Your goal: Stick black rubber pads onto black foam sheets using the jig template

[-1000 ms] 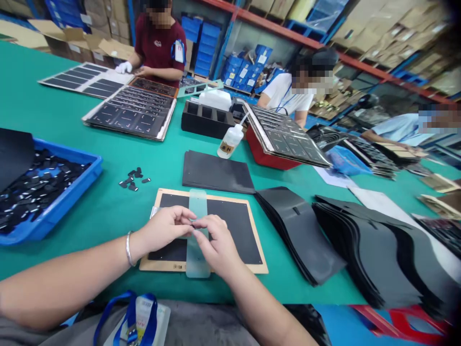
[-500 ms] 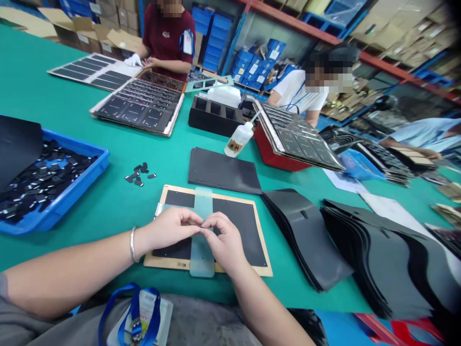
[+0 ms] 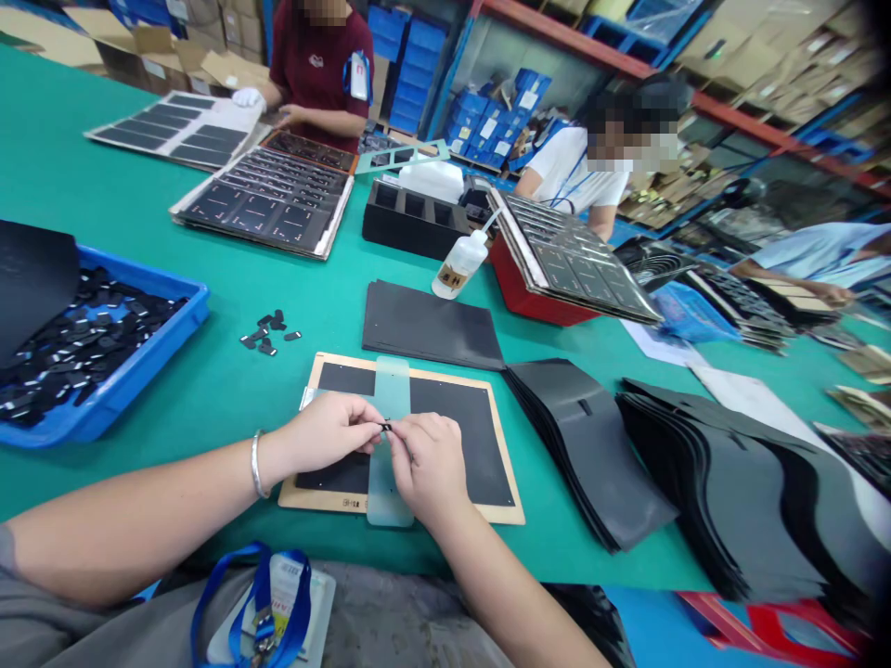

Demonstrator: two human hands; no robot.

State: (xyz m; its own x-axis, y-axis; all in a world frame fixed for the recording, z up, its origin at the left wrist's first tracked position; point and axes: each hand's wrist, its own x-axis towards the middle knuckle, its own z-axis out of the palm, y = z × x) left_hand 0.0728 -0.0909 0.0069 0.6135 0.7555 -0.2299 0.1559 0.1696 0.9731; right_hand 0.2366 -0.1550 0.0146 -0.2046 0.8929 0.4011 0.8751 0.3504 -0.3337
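My left hand [image 3: 332, 431] and my right hand [image 3: 430, 459] meet over the work board, thumbs and fingers pinched on a small black piece [image 3: 385, 427] with a pale mark. Beneath them lies a wooden board [image 3: 511, 492] carrying a black sheet [image 3: 463, 436]. A translucent greenish template strip [image 3: 391, 496] crosses it, and its side arm runs partly under my left hand. Several similar small black pieces [image 3: 268, 334] lie loose on the green table, beyond my left hand.
A blue tray [image 3: 149, 362] full of small black pieces stands at left. Black sheets [image 3: 432, 325] lie behind the board; curved stacks of sheets [image 3: 591, 445] are at right. A squeeze bottle [image 3: 459, 266], a black box [image 3: 410, 223] and a red bin [image 3: 522, 288] stand farther back. Co-workers sit opposite.
My fingertips have turned and parted slightly, so the small black piece now shows between them. My right hand's fingers are curled in more. The whole view has shifted slightly.
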